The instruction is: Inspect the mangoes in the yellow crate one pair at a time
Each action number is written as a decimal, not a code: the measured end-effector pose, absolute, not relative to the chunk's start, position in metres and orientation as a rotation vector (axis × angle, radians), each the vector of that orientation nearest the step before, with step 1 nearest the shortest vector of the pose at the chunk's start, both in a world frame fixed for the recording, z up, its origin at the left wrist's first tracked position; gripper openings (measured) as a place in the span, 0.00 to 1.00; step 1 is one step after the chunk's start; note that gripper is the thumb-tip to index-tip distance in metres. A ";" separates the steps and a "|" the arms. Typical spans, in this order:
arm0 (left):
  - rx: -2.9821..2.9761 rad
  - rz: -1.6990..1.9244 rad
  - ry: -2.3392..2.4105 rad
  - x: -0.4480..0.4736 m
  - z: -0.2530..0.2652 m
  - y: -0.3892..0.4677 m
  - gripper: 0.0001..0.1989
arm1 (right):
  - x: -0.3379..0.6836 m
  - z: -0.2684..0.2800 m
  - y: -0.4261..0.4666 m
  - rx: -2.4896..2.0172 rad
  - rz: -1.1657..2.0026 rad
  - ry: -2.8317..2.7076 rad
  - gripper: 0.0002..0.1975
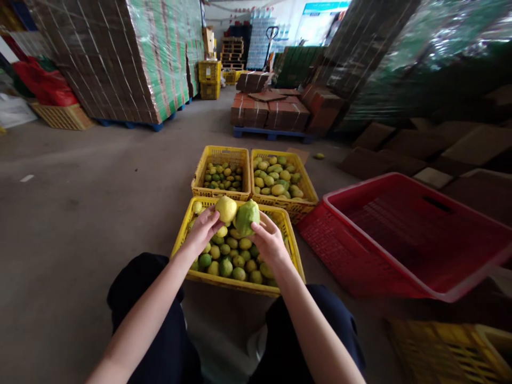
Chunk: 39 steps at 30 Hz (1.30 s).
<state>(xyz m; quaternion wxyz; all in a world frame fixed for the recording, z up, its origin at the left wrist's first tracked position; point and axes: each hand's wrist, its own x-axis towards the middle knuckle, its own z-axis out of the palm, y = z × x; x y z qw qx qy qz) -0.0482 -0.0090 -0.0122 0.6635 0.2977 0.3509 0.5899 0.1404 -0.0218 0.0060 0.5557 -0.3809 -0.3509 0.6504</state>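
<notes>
A yellow lemon (226, 209) is gripped in my left hand (202, 230), raised above the near yellow crate (236, 287). Beside it, a larger green lemon (247, 217) with a bumpy skin is held by my right hand (270, 237). The two fruits are side by side, very close together. Below my hands the near crate holds many yellow and green lemons (225, 266). Behind it stand a left crate (196, 184) with small lemons and a right crate (308, 194) with larger, longer ones. My fingers partly cover both held fruits.
A red crate (360, 256) stands tilted at the right, with another yellow crate (436, 346) below it. One loose fruit (319, 156) lies on the floor. Cartons on a blue pallet (272, 133) and wrapped stacks (120, 64) rise farther back.
</notes>
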 end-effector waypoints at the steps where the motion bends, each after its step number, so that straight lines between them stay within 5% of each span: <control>1: 0.646 1.347 0.781 -0.048 -0.011 -0.009 0.27 | 0.140 0.006 -0.021 -0.872 1.556 -0.801 0.27; 6: 0.625 1.380 0.743 -0.049 -0.005 -0.010 0.22 | 0.141 0.006 -0.019 -0.819 1.618 -0.749 0.21; 17: 0.494 1.411 0.817 -0.052 -0.015 -0.005 0.16 | 0.136 -0.006 -0.017 -0.901 1.584 -0.804 0.26; 29: 0.731 1.391 0.927 -0.040 -0.014 -0.009 0.30 | 0.120 -0.004 -0.028 -0.939 1.667 -0.951 0.27; 32: 0.840 1.426 0.993 -0.040 -0.009 -0.015 0.31 | 0.124 -0.007 -0.028 -1.017 1.401 -1.143 0.28; 39: 1.098 1.481 0.844 -0.041 0.013 -0.029 0.32 | 0.135 -0.011 -0.030 -0.951 0.173 -1.618 0.21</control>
